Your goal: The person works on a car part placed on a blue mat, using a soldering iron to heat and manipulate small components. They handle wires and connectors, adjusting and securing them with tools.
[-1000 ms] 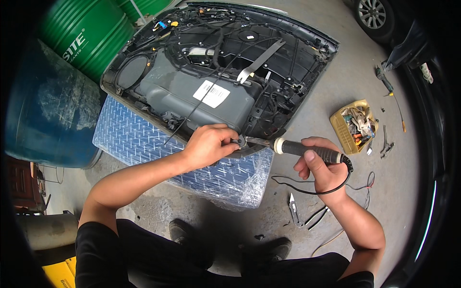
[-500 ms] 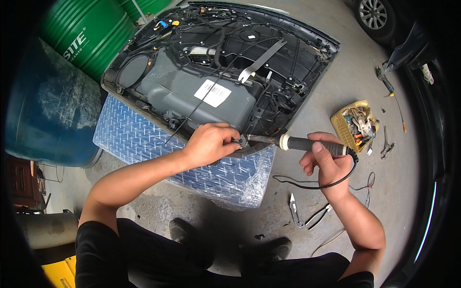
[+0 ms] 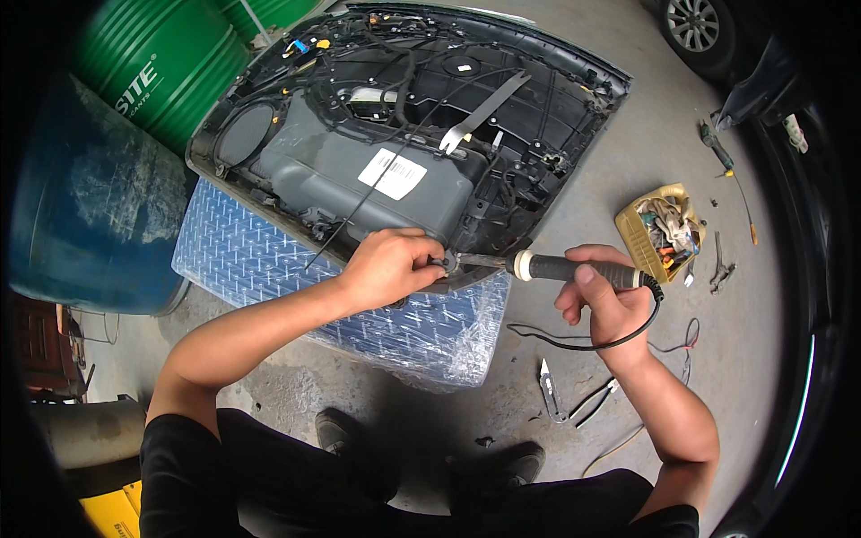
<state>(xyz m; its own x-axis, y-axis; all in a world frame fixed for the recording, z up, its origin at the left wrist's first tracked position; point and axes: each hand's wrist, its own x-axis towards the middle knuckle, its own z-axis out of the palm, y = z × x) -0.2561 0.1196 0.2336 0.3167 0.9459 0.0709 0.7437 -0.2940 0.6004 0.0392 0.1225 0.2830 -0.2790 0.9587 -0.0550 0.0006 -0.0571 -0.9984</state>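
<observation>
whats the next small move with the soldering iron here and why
Probably ease the soldering iron tip a touch further left into the small part pinched by the left hand at the door panel edge. The right hand holds the iron level, its tip right at those fingertips.

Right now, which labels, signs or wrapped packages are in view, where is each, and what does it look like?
White sticker: rectangular, black print, on the grey door panel.
Small white tag: near the panel's top edge.
Green drum: top left, white lettering.
Wrapped block: blue, clear film, under the panel.
</observation>
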